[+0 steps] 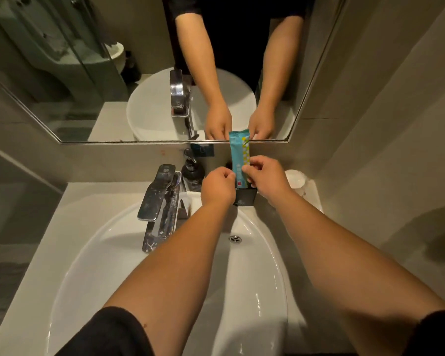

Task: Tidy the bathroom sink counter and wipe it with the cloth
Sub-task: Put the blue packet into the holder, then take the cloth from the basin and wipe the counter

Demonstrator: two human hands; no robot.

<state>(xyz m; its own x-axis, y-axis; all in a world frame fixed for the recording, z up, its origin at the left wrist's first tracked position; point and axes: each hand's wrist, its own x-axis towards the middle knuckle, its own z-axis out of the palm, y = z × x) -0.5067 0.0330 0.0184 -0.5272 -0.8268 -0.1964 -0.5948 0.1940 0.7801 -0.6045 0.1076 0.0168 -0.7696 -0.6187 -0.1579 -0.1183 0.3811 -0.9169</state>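
Teal plastic sachet [239, 160], long and narrow with a yellow-and-white chequered panel: stands upright at the back of the bench, its lower end inside a small black rectangular holder [245, 197]. Both hands meet on it at mid-height.
Left hand [217, 187]: grip pinched on the sachet's left edge, fingers curled.
Right hand [265, 177]: grip closed on the sachet's right edge, thumb and forefinger in front.
White oval ceramic basin [93, 265]: set into the pale stone bench [70, 201], with a round metal drain [235, 238] between the forearms.
Chrome lever tap [159, 201]: left of the hands.
Dark pump bottle [192, 173]: behind the tap, just beside the left hand.
White round item [296, 179] (kind unclear): far right corner.
Framed wall mirror [62, 98]: reflects hands and sachet top. No cloth identifiable.
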